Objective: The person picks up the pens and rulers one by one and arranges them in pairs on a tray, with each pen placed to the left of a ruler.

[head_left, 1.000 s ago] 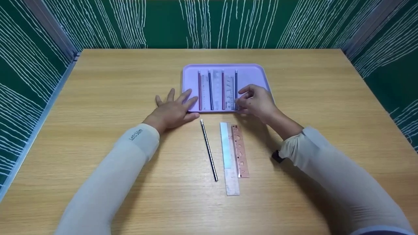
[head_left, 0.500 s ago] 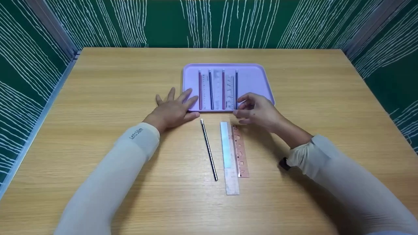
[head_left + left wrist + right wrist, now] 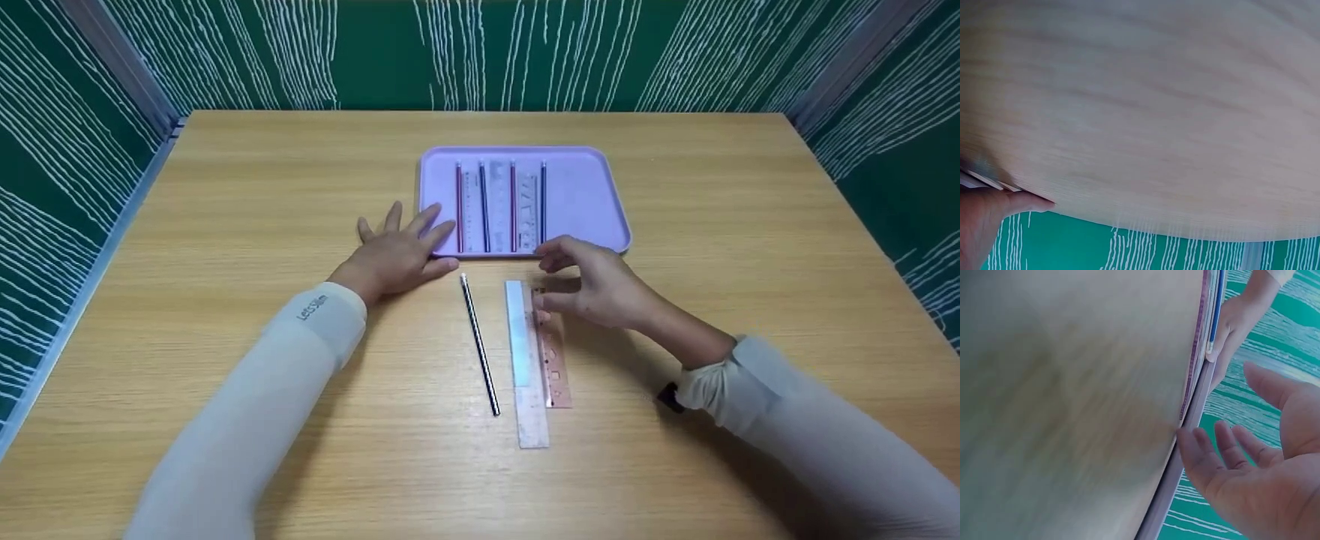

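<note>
My left hand (image 3: 397,255) rests with fingers spread at the front left corner of the purple tray (image 3: 589,195). Only its thumb side shows low in the left wrist view (image 3: 988,219). My right hand (image 3: 600,285) holds nothing; its fingers are loosely bent and its thumb stands apart. It hovers by the tray's front edge, over the top of a pink ruler (image 3: 556,375) with cut-out shapes, partly hidden by the hand. Alongside lies a longer pale ruler (image 3: 534,420) with a light-blue strip. Left of these is a dark patterned pencil (image 3: 480,345).
On the tray, red pencils (image 3: 513,206) and dark blue pencils (image 3: 543,206) alternate with clear rulers (image 3: 498,210), all side by side. The tray's right part is bare purple. Green walls with white streaks edge the wooden table (image 3: 262,165) at the back and sides.
My right hand has drawn back from the rightmost pencil on the tray toward the rulers on the table, its thumb and fingers spreading apart. My left hand has stayed in place.
</note>
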A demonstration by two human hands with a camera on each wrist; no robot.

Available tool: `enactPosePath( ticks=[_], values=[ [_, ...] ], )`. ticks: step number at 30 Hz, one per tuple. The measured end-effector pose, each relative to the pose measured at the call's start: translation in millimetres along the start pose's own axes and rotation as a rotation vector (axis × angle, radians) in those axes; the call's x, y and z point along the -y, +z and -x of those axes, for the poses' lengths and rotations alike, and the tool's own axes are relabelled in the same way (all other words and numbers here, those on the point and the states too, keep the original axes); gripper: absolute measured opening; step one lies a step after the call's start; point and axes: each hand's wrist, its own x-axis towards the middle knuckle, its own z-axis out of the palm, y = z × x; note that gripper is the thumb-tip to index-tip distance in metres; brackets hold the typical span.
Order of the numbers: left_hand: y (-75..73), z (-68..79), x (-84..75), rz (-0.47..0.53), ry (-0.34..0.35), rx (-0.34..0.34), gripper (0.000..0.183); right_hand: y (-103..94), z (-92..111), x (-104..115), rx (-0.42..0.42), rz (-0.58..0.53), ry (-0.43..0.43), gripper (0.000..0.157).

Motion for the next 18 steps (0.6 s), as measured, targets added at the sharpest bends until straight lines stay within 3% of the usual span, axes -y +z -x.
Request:
enactPosePath(
  ticks=[9, 14, 18],
  values=[
    [-0.5, 0.6, 0.3, -0.002, -0.006, -0.005, 0.076, 3.8, 19, 2, 0.089, 0.293, -0.155, 0.083],
    [0.4, 1.2, 0.0, -0.016, -0.003, -0.008, 0.075, 4.4, 27, 0, 0.178, 0.413, -0.171, 0.109],
    [-0.5, 0.5, -0.6, -0.014, -0.001, -0.010, 0.075, 3.4, 36, 1, 0.274, 0.504, -0.108, 0.127]
  ],
)
